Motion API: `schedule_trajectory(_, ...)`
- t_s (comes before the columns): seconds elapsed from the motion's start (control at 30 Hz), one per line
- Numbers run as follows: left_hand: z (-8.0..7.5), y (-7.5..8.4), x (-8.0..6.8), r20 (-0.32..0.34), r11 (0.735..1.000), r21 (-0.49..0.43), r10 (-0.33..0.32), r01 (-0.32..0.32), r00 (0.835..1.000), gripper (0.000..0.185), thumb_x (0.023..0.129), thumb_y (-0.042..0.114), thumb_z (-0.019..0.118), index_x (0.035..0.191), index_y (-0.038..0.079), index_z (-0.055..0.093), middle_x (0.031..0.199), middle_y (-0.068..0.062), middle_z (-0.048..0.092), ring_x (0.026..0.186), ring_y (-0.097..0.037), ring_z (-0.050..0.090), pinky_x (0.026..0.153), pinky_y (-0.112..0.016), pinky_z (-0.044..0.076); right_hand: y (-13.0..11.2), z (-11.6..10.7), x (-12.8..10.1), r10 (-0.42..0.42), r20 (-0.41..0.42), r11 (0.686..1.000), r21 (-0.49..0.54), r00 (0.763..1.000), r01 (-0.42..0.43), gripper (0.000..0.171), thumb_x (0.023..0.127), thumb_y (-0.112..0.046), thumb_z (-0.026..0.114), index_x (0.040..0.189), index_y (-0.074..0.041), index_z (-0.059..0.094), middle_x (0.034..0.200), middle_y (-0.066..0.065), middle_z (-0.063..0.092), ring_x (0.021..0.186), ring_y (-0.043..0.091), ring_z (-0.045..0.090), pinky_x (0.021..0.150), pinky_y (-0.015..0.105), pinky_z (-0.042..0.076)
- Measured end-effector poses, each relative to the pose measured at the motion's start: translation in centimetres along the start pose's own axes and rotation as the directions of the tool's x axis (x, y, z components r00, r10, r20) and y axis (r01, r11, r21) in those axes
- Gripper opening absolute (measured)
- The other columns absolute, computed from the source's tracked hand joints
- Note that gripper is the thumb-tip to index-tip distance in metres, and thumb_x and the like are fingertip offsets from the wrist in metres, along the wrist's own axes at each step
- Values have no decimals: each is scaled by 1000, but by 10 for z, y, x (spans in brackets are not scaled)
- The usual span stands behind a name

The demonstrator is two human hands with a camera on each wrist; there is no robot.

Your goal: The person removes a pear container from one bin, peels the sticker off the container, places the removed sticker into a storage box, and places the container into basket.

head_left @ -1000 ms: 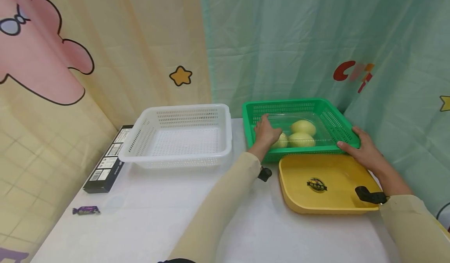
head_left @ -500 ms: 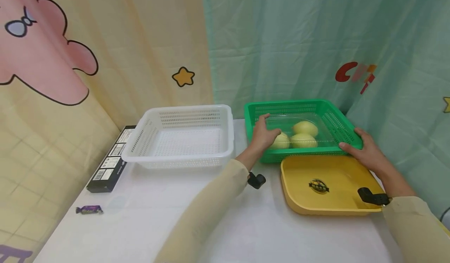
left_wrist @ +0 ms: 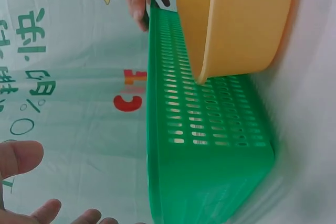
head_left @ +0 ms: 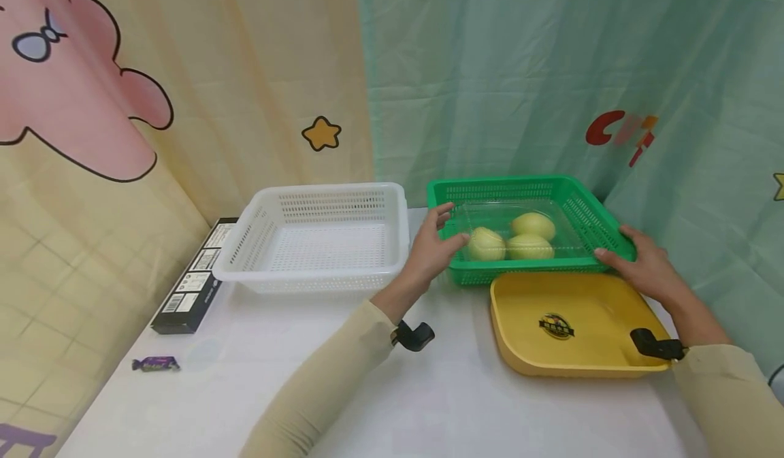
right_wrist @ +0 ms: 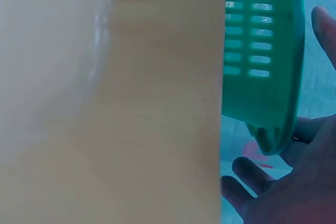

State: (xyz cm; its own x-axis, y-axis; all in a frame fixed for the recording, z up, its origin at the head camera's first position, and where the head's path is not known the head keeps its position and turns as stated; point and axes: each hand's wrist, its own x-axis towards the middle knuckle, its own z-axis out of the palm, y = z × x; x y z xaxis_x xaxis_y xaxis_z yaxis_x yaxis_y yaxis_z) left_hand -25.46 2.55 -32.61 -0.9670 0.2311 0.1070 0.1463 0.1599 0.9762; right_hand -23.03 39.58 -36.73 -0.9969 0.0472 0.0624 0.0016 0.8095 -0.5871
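Observation:
A green perforated plastic basket (head_left: 588,220) stands at the back right. Inside it, a clear plastic container (head_left: 566,233) surrounds or covers several pale yellow oval fruits (head_left: 530,245); I cannot tell which. My left hand (head_left: 431,243) hovers at the basket's left edge, fingers spread and thumb towards the fruit, holding nothing. In the left wrist view, its fingertips (left_wrist: 46,211) are apart from the basket. My right hand (head_left: 649,267) holds the basket's front right corner, thumb over the front rim and fingers around the right side; in the right wrist view some fingers are partly hidden behind the corner.
A yellow tray (head_left: 588,349) with a dark label sits right in front of the green basket. Left of it stands a white perforated basket (head_left: 324,277), beside a long black box (head_left: 184,301). A purple-wrapped candy (head_left: 156,363) lies near the table's left edge. Curtains enclose the back and sides.
My left hand has drawn back leftwards and towards me from over the leftmost fruit, which now shows fully. My right hand stays at the basket corner.

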Motion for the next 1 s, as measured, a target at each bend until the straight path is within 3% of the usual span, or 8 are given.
schedule_trajectory(0.1,-12,-2,-9,2,1000,-14,16,-16,1000,60,88,18,61,143,24,36,149,-3,38,140,-22,32,110,-47,36,-3,-3,0,-5,-19,1000,-17,1000,5,87,95,-47,44,148,6,0,146,43,7,126,68,5,90,76,19)
schedule_trajectory(0.33,-34,-2,-25,-15,998,-25,65,-65,998,57,89,16,60,141,20,38,147,-4,41,140,-20,33,114,-45,31,-17,-5,-3,-68,-91,996,-61,994,62,85,94,-43,49,147,8,7,145,42,16,121,62,12,87,71,21)
schedule_trajectory(0.6,-57,-2,-43,-49,996,14,87,-86,995,56,88,16,60,140,24,39,147,-3,41,139,-19,33,114,-46,30,-45,-1,-13,-225,-169,973,-86,960,213,76,94,-34,55,144,11,20,143,41,25,127,62,17,100,71,6)
schedule_trajectory(1.0,-82,-9,-69,-93,983,138,132,-119,987,59,88,16,61,142,19,37,146,-3,41,140,-22,31,114,-51,27,-90,20,-40,-309,-199,951,-56,930,304,74,91,-31,62,145,4,26,146,35,27,128,60,15,96,75,16)
